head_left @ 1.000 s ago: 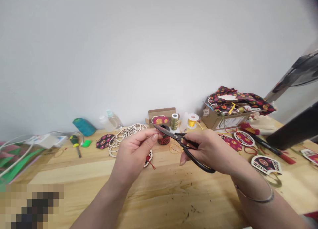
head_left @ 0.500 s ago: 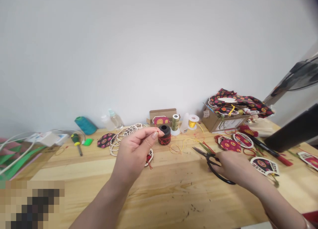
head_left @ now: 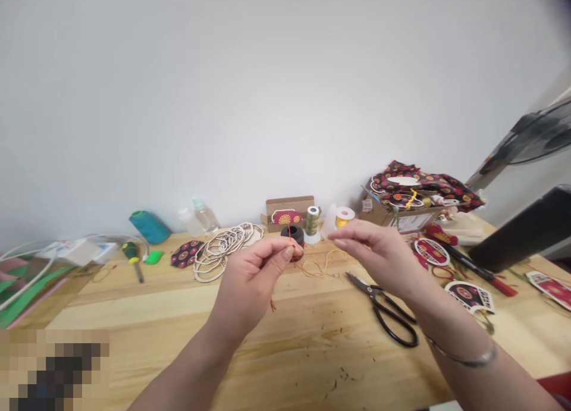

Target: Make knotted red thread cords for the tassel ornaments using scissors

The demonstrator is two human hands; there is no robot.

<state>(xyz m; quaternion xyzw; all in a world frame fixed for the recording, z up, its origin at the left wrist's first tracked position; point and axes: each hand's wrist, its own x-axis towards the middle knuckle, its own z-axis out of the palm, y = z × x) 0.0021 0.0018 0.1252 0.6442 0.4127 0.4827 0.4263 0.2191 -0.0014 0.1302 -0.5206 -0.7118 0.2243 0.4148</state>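
Red cord (head_left: 289, 231), thin and seemingly soft, pinched between thumb and forefinger of the left hand (head_left: 247, 283), in the air above the middle of the wooden table (head_left: 178, 328). One strand rising from the fingertips, in line with a dark spool (head_left: 298, 235) on the far side. Short red thread ends (head_left: 272, 306) just right of the left hand; impossible to tell whether joined to the cord. Right hand (head_left: 379, 256) released and raised, fingers stretched out to the left, with no object visible between fingertips and thumb. Black-handled scissors (head_left: 370, 290) flat on the table, nearer than the right hand, blades pointing far left. Curls of yellow cord (head_left: 314, 272) to the left of the blade tips. Farther left, a pile of pale openwork frames (head_left: 232, 238).

By the look of it, next to weightless, limp, likely to fold under a push and perhaps to fray at the end. Best gripped between fingertip pads, on the upright strand close above the left pinch; pull lightly, without twisting.
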